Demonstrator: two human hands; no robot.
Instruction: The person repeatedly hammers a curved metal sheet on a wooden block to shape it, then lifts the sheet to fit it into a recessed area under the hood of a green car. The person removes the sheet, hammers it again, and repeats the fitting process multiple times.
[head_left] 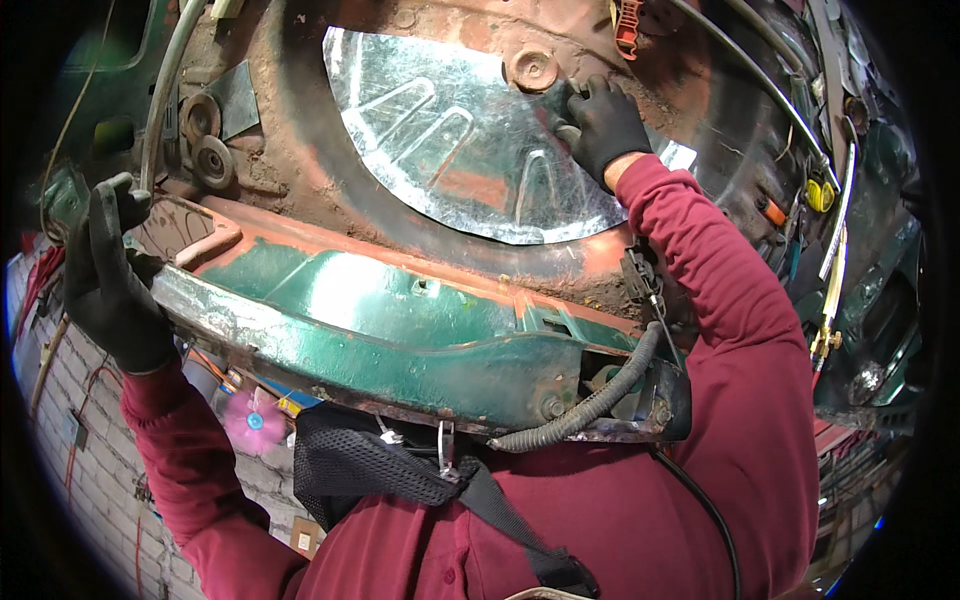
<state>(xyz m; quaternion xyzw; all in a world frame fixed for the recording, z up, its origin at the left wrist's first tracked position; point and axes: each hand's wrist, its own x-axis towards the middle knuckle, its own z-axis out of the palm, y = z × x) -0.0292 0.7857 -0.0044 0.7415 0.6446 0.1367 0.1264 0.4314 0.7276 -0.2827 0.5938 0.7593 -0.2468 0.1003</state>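
My right hand [606, 122], in a black glove, reaches over a shiny galvanized metal sheet [400, 110] in a rusty round well. Its fingertips and thumb rest apart on or just above the sheet, beside a round rusty disc [532, 70] near the sheet's far edge. Under the sheet's surface sheen show pressed loop-shaped ribs. My left hand [108, 270], also gloved in black, is beside the left end of the green body panel [440, 365], fingers stretched upward and thumb apart. Nothing shows in it; whether it touches the panel I cannot tell.
A corrugated grey hose [585, 405] curves over the panel's right end. Two round rusty pieces [213, 160] lie at the far left near a small flat plate [235, 100]. On the right are a yellow tape measure [820, 195], an orange-ended tool [771, 210] and metal rods. A pink flower-shaped thing [257, 421] hangs below.
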